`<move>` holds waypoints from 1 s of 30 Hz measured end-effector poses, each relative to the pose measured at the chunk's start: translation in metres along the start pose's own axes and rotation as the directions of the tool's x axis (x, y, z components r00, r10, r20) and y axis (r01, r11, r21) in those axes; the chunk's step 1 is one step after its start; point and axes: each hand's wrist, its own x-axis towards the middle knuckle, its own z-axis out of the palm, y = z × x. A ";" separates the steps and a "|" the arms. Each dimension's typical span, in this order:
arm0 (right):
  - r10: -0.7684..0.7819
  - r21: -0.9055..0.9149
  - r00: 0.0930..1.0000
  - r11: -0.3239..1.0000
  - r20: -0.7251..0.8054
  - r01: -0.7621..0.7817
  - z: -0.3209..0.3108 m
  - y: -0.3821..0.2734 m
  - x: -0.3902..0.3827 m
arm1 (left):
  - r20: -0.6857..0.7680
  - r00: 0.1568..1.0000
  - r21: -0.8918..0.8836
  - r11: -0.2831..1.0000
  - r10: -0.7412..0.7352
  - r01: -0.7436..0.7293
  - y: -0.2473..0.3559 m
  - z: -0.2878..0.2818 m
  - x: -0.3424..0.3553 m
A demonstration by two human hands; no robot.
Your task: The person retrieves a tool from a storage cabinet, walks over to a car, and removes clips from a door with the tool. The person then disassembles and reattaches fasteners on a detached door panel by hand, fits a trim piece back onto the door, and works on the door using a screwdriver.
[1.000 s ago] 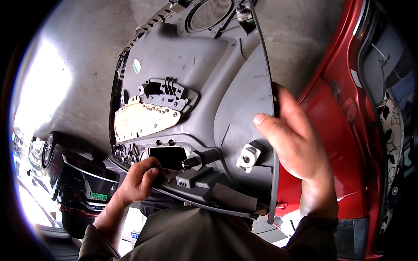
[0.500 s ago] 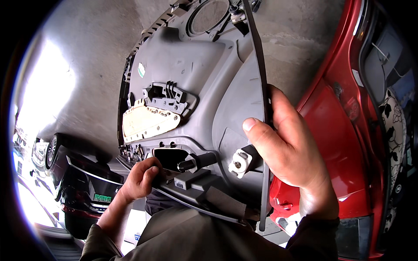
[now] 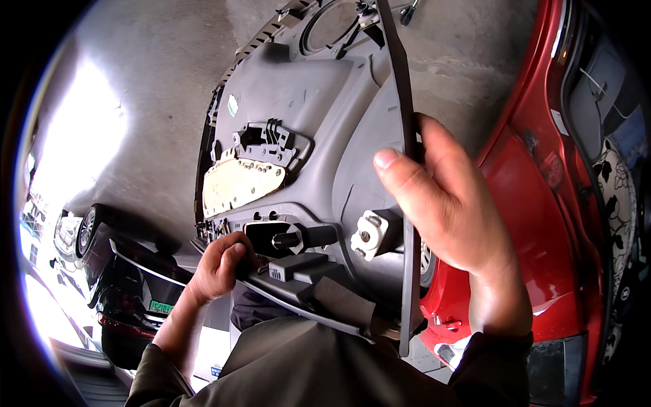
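Note:
Between my hands I hold a grey car door trim panel [image 3: 291, 95], its inner side facing me. My left hand [image 3: 222, 268] is closed round its near left edge, beside a rectangular opening. On the right edge, my right hand [image 3: 451, 210] grips with the thumb over the front and the fingers partly hidden behind. A cream pad [image 3: 243, 188] and a black bracket [image 3: 268, 142] sit on the panel's left part. Near my right thumb is a white fitting [image 3: 368, 234]. At the far end is a round speaker opening [image 3: 330, 26].
A red car [image 3: 515, 237] with an open doorway stands close on the right. Beyond the left edge of the panel, a black car [image 3: 139, 285] is parked. The concrete floor [image 3: 163, 102] spreads behind. A dark-handled tool [image 3: 408, 13] lies at the top.
The panel's far end and left side have shifted a little rightward, and its near end has risen slightly. My right hand has moved slightly upward with it. Both hands keep their hold.

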 end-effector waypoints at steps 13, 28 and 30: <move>-0.060 -0.224 0.994 0.974 -0.092 0.038 -0.017 0.004 0.003 | -0.167 0.970 0.153 0.977 0.174 -0.149 0.014 0.011 -0.005; -0.612 -0.270 0.791 0.761 -0.001 0.589 -0.006 0.067 0.015 | -0.164 0.946 0.190 0.950 0.281 -0.249 0.007 0.007 0.004; -0.731 -0.324 0.682 0.640 0.022 0.697 -0.002 0.082 0.015 | -0.164 0.941 0.213 0.943 0.294 -0.257 -0.008 -0.010 0.011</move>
